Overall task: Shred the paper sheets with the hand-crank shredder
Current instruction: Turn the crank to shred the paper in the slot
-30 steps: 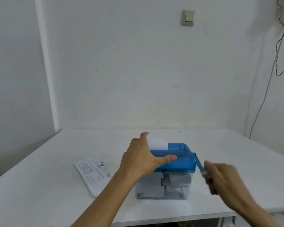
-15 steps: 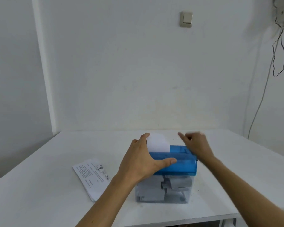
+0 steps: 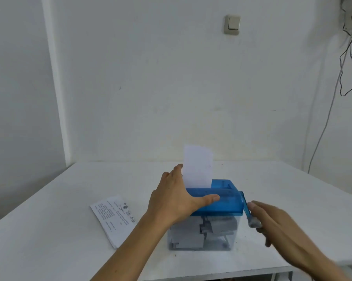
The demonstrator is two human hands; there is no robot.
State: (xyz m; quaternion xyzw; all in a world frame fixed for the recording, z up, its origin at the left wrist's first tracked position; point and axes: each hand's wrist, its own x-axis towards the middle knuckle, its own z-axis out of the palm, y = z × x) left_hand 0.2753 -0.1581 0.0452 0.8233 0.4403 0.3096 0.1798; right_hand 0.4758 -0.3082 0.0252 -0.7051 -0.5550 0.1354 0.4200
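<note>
The hand-crank shredder has a blue lid (image 3: 229,201) on a clear bin (image 3: 213,238) holding grey paper scraps, and stands near the table's front edge. A white paper sheet (image 3: 198,167) stands upright in the lid's slot. My left hand (image 3: 171,199) presses on the left end of the lid, fingers straight beside the sheet and thumb stretched along the lid. My right hand (image 3: 276,224), blurred, grips the grey knob of the blue crank (image 3: 246,209) at the shredder's right side, low and towards me.
A small stack of printed paper sheets (image 3: 114,220) lies on the white table (image 3: 49,230) left of the shredder. The table's front edge runs just below the bin. Cables (image 3: 347,67) hang down the wall at the far right.
My right hand has swung with the crank from the far top of its circle down to the near low side. The sheet now stands taller out of the slot. My left hand has stayed put.
</note>
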